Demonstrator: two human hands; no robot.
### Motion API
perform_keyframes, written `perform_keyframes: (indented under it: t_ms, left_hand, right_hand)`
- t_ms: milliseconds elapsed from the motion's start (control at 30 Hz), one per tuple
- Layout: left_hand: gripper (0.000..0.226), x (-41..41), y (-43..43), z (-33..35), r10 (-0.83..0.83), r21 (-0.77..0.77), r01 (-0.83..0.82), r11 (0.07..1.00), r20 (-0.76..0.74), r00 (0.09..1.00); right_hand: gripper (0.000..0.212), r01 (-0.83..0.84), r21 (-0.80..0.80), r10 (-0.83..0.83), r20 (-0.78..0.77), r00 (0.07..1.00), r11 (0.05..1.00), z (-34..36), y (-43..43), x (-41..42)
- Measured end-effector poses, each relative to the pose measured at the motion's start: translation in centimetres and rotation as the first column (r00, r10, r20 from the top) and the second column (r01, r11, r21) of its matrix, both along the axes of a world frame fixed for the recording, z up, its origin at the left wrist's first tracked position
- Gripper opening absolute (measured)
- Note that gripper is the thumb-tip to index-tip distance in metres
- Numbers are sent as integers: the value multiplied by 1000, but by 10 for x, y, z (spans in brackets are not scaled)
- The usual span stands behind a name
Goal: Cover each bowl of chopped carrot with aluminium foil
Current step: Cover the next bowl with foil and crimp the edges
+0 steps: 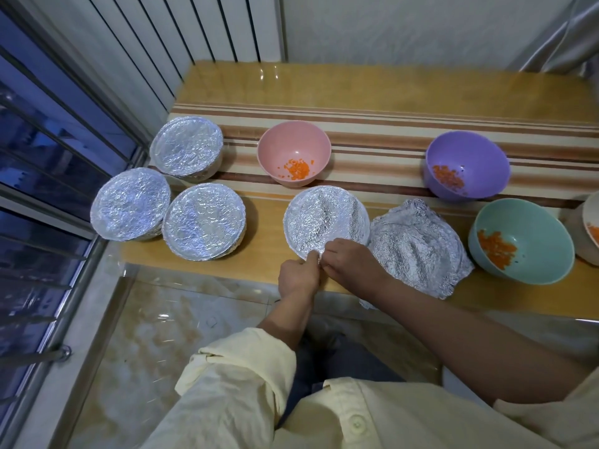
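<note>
A bowl with foil stretched over its top [325, 218] stands near the table's front edge. My left hand [298, 276] and my right hand [350, 259] meet at its near rim, and both pinch the foil edge there. Three foil-covered bowls [203, 221] [130, 202] [187, 144] stand together at the left. Chopped carrot lies uncovered in a pink bowl [294, 157], a purple bowl [466, 168] and a teal bowl [520, 239]. A loose heap of crumpled foil sheets [418, 246] lies just right of my hands.
The wooden table [356, 82] has a striped cloth [372, 131] across its middle. A fourth uncovered bowl [588, 226] shows partly at the right edge. A window with bars [48, 176] is on the left and a tiled floor [155, 319] lies below.
</note>
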State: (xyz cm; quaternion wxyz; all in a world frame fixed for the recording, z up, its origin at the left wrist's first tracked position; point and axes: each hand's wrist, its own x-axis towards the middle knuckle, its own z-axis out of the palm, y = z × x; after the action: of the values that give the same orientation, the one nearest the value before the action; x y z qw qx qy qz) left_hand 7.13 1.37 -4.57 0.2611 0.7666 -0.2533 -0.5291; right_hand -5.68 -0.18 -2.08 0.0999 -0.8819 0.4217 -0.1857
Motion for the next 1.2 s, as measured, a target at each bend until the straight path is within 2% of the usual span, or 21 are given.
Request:
perform_keyframes:
  t_ms: [133, 267, 367, 467, 567, 700, 933, 1000, 1100, 1200]
  left_hand:
    - [72, 1, -3, -30, -42, 15, 43, 999, -35, 998]
    - [53, 3, -8, -27, -32, 4, 32, 999, -51, 998]
    - [59, 4, -8, -7, -51, -15, 51, 999, -52, 997]
    - [53, 11, -9, -7, -73, -10, 73, 997, -40, 997]
    - [52, 21, -17, -10, -100, 10, 100, 995, -21, 995]
    - [42, 31, -20, 2, -142, 50, 144, 988, -33, 989]
    - [40, 15, 1, 41, 75, 57, -69, 996, -117, 990]
    - [38, 7, 8, 34, 61, 49, -56, 997, -107, 992]
    - [21, 4, 5, 1, 66, 0, -66, 998, -31, 997]
    - [22, 5, 2, 7, 45, 2, -45, 999, 6, 999]
  right_hand:
    - [12, -4, 17, 4, 3, 1000, 1000, -1, -1, 2]
    - [13, 20, 52, -22, 27, 999, 998, 0, -3, 4]
    - [18, 16, 44, -18, 43, 999, 999, 0, -3, 4]
    - [8, -2, 68, -1, 48, 999, 998, 1, -1, 3]
    - [25, -12, 75, 9, 40, 999, 997, 3, -1, -2]
    - [30, -14, 29, 15, -37, 999, 999, 3, 0, -6]
    - [26, -14, 10, 14, -25, 1000, 1000, 3, -1, 3]
    - [27, -23, 16, 23, -20, 1000, 1000, 5, 0, 3]
    - [28, -16, 13, 16, -10, 1000, 1000, 4, 0, 5]
    - [27, 2, 17, -2, 10, 1000, 1000, 2, -1, 5]
